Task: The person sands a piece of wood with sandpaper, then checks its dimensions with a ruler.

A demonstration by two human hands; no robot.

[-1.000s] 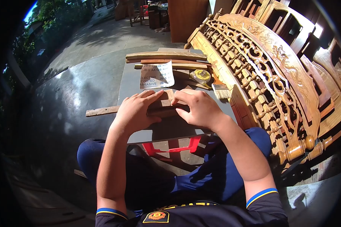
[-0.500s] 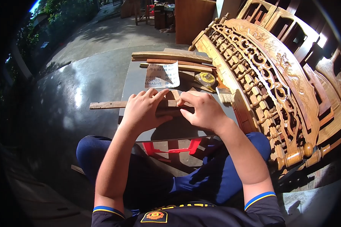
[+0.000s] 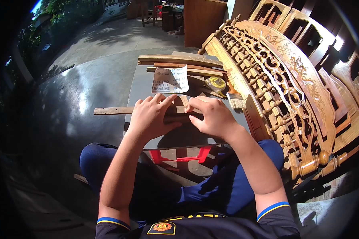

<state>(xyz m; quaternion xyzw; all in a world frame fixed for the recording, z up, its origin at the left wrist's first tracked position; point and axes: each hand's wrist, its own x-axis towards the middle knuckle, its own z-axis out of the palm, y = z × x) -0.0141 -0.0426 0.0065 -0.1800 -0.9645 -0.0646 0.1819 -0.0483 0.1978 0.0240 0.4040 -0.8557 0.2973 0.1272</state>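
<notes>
A narrow wooden strip [image 3: 113,110] lies across the small grey table [image 3: 141,87], its left end sticking out past the edge. My left hand [image 3: 150,114] is closed over this strip, fingers on the far side and thumb on the near side. A short pale wood piece [image 3: 182,100] meets the strip between my hands, pointing away from me. With bent index finger and thumb, my right hand [image 3: 212,116] pinches at the right side of that short piece. The fingers partly cover where the two pieces meet.
Behind the hands lie a sandpaper sheet [image 3: 170,79], several wood strips [image 3: 179,59], a yellow tape measure [image 3: 217,83] and a paintbrush [image 3: 236,101]. Carved wooden furniture [image 3: 283,71] stands close on the right. Under the table shows a red plastic stool [image 3: 180,159].
Both hands stay nearly where they were on the wood. The right thumb and fingers have shifted very slightly.
</notes>
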